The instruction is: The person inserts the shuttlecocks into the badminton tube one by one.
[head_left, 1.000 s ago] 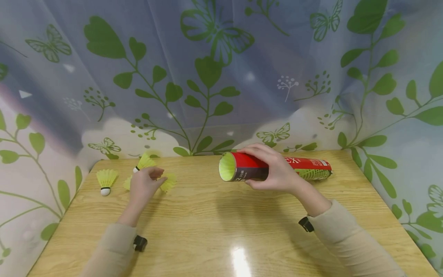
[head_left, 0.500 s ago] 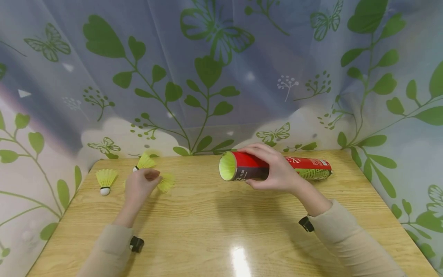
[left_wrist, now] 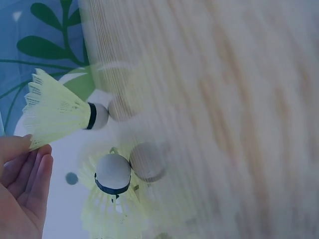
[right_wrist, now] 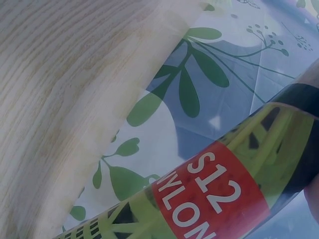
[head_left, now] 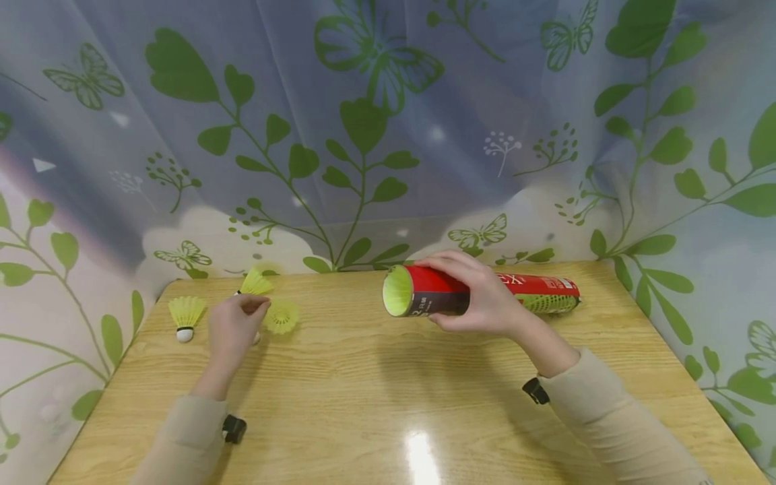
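Note:
My left hand pinches the skirt rim of a yellow shuttlecock. In the left wrist view this shuttlecock is tilted, its white cork down by the table. Another shuttlecock lies near it there, cork toward the camera. A white cork peeks out beside my left hand in the head view; its skirt is hidden. Behind the hand lies a shuttlecock, and to its left another shuttlecock. My right hand grips a red and dark shuttlecock tube, its mouth facing left, with yellow skirts inside.
Everything is on a wooden table. A curtain printed with leaves and butterflies hangs at the table's back and sides. Printed lettering shows on the tube's label in the right wrist view.
My left hand has shifted left and slightly toward me, the pinched shuttlecock moving left with it and turning its skirt opening upward. The right hand and tube have stayed in place.

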